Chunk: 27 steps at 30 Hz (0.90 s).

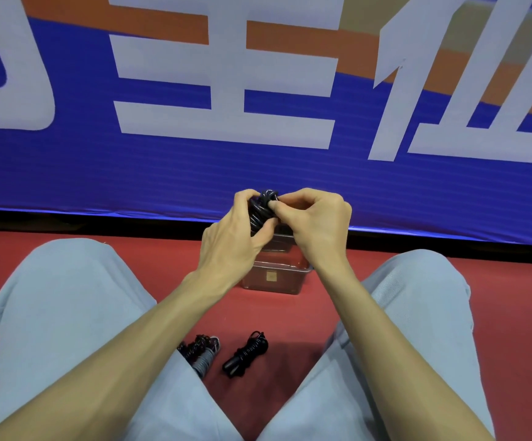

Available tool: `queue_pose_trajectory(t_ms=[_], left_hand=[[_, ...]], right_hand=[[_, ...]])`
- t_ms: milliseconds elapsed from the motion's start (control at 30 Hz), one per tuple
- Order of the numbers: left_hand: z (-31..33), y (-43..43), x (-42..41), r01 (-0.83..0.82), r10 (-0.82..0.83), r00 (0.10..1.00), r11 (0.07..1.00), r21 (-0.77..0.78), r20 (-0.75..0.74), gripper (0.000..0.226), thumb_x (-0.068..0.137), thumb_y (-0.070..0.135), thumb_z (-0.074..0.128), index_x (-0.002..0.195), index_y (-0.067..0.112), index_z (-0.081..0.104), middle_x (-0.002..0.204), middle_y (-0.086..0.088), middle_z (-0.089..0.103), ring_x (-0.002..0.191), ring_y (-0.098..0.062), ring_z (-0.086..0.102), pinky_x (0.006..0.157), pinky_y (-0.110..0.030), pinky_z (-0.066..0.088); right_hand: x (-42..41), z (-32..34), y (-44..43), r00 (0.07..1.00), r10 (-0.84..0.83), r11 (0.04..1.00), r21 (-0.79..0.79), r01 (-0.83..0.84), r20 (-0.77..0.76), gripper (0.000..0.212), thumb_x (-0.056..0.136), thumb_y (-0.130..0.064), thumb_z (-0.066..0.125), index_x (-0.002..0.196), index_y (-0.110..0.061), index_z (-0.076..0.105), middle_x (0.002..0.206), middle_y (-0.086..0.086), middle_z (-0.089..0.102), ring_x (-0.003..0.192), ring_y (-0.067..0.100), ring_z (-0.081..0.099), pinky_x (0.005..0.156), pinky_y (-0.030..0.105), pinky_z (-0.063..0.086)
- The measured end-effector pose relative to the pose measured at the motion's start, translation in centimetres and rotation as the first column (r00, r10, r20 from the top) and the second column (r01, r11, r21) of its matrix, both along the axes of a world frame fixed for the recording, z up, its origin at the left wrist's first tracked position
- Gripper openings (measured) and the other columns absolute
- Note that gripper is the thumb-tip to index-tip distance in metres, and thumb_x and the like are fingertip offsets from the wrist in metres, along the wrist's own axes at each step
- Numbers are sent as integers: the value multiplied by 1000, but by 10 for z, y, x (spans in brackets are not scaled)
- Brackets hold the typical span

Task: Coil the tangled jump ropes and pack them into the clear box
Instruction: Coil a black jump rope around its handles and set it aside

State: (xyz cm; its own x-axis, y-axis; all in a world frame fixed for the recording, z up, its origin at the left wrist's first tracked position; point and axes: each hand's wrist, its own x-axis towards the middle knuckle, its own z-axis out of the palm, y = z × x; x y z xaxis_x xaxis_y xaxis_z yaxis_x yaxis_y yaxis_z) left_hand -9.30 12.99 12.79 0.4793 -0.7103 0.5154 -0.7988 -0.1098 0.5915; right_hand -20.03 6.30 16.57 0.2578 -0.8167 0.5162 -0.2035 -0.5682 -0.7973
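My left hand [231, 237] grips a black coiled jump rope [261, 210] held up in front of me. My right hand [314, 218] pinches the top of that same bundle with thumb and forefinger. Directly below the hands, the clear box [274, 276] stands on the red floor, partly hidden by my wrists. Nearer to me, between my knees, lies a second black coiled jump rope [247, 354]. To its left lies a dark red and grey jump rope [201, 353], partly hidden by my left forearm.
I sit on a red floor [512, 291] with my legs in light grey trousers [67, 297] spread to both sides. A blue banner [163, 173] with large white characters stands upright just behind the box.
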Motion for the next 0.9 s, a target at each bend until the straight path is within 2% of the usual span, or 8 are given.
queue_pose_trajectory(t_ms=[167,333,433,500,600,667,833,900], left_hand=[[3,3,-4,5,-4,994,1000,-11,112,46,94,47,57,123,15,43,99,1,68,83,-32,67,62,-37,43],[4,5,12,26,-28,996,999,35,87,45,92,47,60,122,19,42,93,12,58,89,-26,65,66,-34,41],[3,6,19,33,-43,988,997,66,149,48,89,50,63,125,24,46,102,13,61,92,-25,65,67,-34,41],[0,6,20,58,-71,984,995,80,163,48,87,51,65,126,28,49,108,14,63,92,-21,64,67,-32,39],[-6,2,18,119,-131,986,987,111,107,43,86,49,67,124,32,54,107,15,63,93,-15,62,75,-33,45],[-10,0,17,153,-162,985,981,123,67,40,86,46,68,121,31,57,103,15,63,93,-14,60,78,-33,45],[-14,-2,15,196,-199,977,979,49,72,34,83,43,71,111,27,62,91,10,62,81,-15,57,71,-32,43],[-13,-1,19,209,-210,974,978,25,82,30,82,44,71,104,27,62,81,7,57,74,-15,53,66,-32,41]], right_hand=[[3,0,1,983,26,987,154,-54,180,5,74,-17,81,72,-19,77,66,-6,73,64,10,71,72,36,59],[0,-4,-3,979,149,971,165,-171,137,11,86,-7,68,91,-13,75,78,-4,72,68,14,73,79,41,59],[-2,-6,-9,968,233,946,209,-248,94,20,91,-17,64,109,-22,70,91,-4,67,69,16,73,78,39,59],[-3,-7,-12,963,265,926,266,-269,51,13,90,-19,67,101,-20,73,94,1,69,69,20,72,73,36,59],[-7,-9,-16,959,233,869,406,-281,164,4,83,-8,73,82,-11,75,81,6,70,70,21,69,61,27,55],[-7,-11,-19,955,193,835,473,-280,225,7,81,-4,73,75,-8,72,74,7,69,70,20,67,63,27,56],[-3,-16,-23,915,140,716,600,-357,377,9,87,-8,68,79,-7,65,77,9,65,74,23,66,66,31,55],[-2,-16,-23,888,119,682,613,-399,445,7,88,-8,67,82,-5,64,78,9,64,73,24,64,72,36,58]])
